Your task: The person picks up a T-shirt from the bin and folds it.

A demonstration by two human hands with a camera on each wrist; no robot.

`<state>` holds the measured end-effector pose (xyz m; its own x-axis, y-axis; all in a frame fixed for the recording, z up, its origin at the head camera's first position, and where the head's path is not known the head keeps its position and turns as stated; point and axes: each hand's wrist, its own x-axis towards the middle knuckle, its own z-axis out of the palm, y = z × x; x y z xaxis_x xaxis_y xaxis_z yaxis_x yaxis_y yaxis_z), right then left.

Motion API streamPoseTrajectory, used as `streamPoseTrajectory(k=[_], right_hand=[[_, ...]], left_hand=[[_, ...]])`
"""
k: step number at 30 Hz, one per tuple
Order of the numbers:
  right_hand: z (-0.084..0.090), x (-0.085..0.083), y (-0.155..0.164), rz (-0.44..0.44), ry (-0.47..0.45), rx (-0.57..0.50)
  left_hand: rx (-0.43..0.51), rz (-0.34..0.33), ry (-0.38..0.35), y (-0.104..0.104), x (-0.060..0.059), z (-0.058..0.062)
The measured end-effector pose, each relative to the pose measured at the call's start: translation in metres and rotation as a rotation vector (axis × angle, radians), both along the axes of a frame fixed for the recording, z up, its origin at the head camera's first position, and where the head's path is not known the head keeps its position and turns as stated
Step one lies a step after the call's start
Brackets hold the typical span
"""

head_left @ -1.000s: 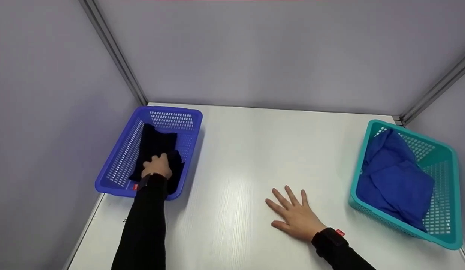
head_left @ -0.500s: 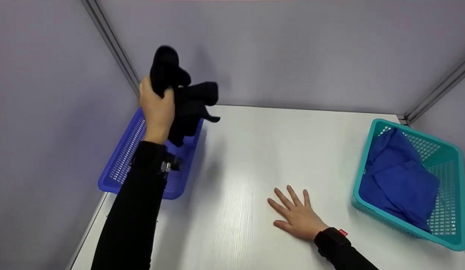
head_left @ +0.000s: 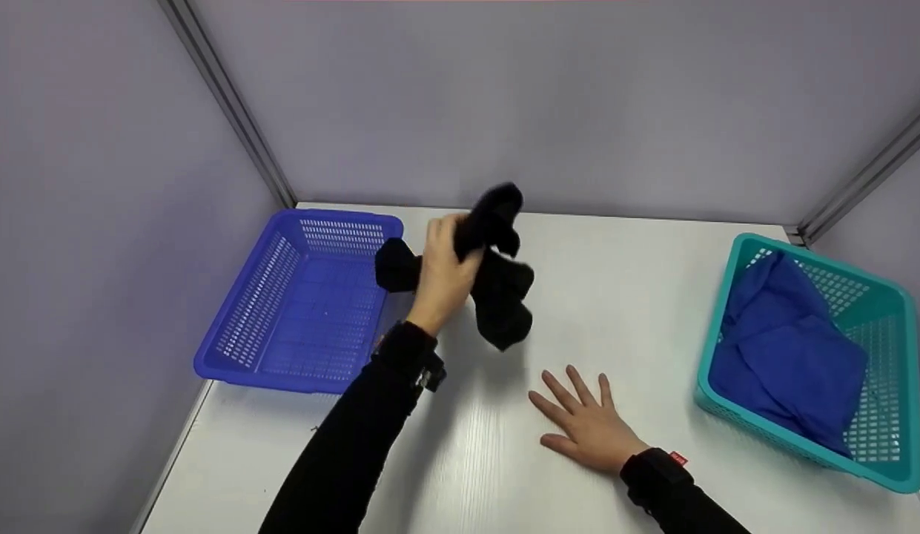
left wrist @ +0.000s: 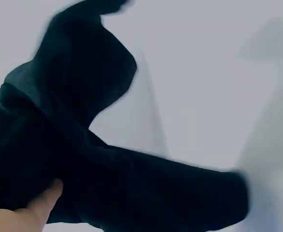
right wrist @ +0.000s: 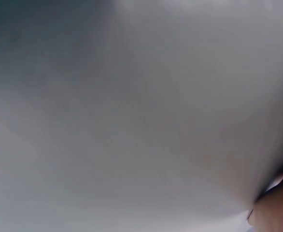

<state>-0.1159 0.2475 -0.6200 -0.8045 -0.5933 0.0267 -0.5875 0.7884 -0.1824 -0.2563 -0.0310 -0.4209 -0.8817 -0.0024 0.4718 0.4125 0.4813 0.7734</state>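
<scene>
- The left hand (head_left: 445,263) gripped a bunched black cloth (head_left: 497,289) mid-air above the white table (head_left: 460,445), just right of the blue basket (head_left: 282,371), a hold that let the loose folds hang
- The cloth's long axis ran roughly vertical, its free end pointing down
- The right hand (head_left: 589,430) lay flat, fingers spread, on the table
- A blue cloth (head_left: 786,356) filled the teal basket (head_left: 893,386)
</scene>
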Motion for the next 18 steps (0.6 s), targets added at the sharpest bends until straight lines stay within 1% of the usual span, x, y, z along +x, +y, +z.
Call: streamPoseTrajectory(k=[3,6,8,10,11,12,14,16,18], right_hand=[[0.002,0.0,-0.001,0.001,-0.014,-0.008],[0.004,-0.001,-0.002,0.0,-0.023,-0.005],[0.004,-0.001,-0.002,0.0,-0.026,0.001],[0.004,-0.001,-0.002,0.001,-0.034,-0.004],[0.005,-0.001,-0.003,0.001,-0.041,-0.01],[0.006,-0.001,-0.003,-0.001,-0.048,-0.017],[0.009,-0.001,-0.004,-0.015,-0.068,-0.039],[0.014,-0.002,-0.006,-0.049,-0.085,-0.08],[0.019,-0.005,-0.01,-0.097,-0.079,-0.143]], left_hand=[[-0.132,-0.058,-0.12,0.004,0.008,-0.04],[-0.269,-0.107,-0.243,-0.001,0.017,-0.077],[-0.357,-0.139,-0.316,-0.006,0.025,-0.099],[-0.454,-0.172,-0.347,-0.011,0.035,-0.117],[-0.509,-0.192,-0.343,-0.013,0.04,-0.125],[-0.56,-0.216,-0.323,-0.015,0.046,-0.132],[-0.645,-0.261,-0.245,-0.016,0.056,-0.142],[-0.696,-0.301,-0.163,-0.015,0.065,-0.147],[-0.698,-0.334,-0.11,-0.012,0.073,-0.149]])
